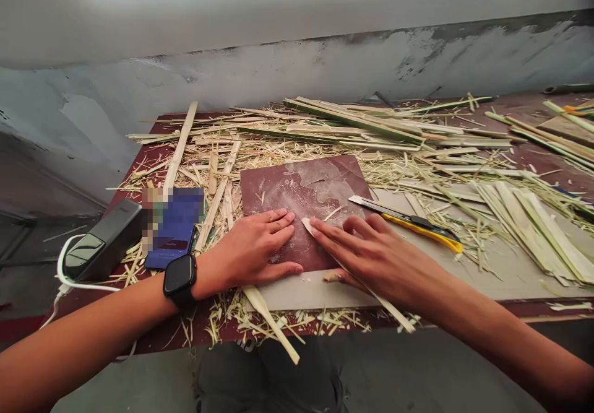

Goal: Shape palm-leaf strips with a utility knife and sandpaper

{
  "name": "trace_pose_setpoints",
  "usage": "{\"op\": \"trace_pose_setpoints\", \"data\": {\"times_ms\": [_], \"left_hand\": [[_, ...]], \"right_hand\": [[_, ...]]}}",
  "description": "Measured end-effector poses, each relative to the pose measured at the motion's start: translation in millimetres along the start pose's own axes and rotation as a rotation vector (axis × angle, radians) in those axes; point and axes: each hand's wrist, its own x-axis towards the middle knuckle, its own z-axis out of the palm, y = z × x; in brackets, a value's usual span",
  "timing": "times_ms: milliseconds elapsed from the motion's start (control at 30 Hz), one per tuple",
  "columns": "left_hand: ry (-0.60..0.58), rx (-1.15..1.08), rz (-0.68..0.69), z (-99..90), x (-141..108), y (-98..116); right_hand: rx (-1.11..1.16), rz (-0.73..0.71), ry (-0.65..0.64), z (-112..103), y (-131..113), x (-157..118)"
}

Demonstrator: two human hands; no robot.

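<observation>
A dusty dark red-brown sheet, which looks like sandpaper (301,184), lies on a pale board (288,295). My left hand (260,246) rests flat on the sheet's left side, fingers stretched out. Under my right hand (371,249) is a thin bamboo strip (394,314); my fingers press it against the sheet, its pointed tip showing at the fingertips and its other end sticking out toward me. Another bamboo strip (273,326) with a narrowed neck juts past the table edge below my left hand. A yellow and black utility knife (417,224), blade out, lies beyond my right hand.
Split bamboo strips (352,122) and shavings are heaped along the wall. More flat strips (533,233) lie on the right. A blue phone (175,233) and a black power bank (104,239) with a white cable (60,258) sit at the left.
</observation>
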Motion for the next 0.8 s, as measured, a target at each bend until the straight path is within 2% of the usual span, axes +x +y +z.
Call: {"op": "trace_pose_setpoints", "data": {"times_ms": [167,300,400,600,700,800], "left_hand": [[-0.004,0.018,0.006,-1.9,0.5,2.0],[0.000,0.032,0.003,-2.9,0.2,2.7],[0.003,0.034,-0.001,-3.0,-0.2,2.5],[-0.008,0.021,0.005,-2.3,-0.5,1.5],[-0.017,0.013,-0.002,-2.7,-0.4,1.2],[-0.021,0.003,-0.009,-3.2,-0.1,1.1]], "right_hand": [[-0.066,-0.032,-0.010,1.9,19.9,37.0],[-0.094,-0.058,-0.029,-1.6,21.6,47.6],[-0.130,-0.061,-0.031,-8.0,13.8,40.7],[-0.166,-0.077,-0.007,-21.5,0.2,9.6],[-0.109,-0.087,0.007,-19.1,3.8,-1.0],[-0.054,-0.087,-0.011,-11.6,11.4,1.0]]}}
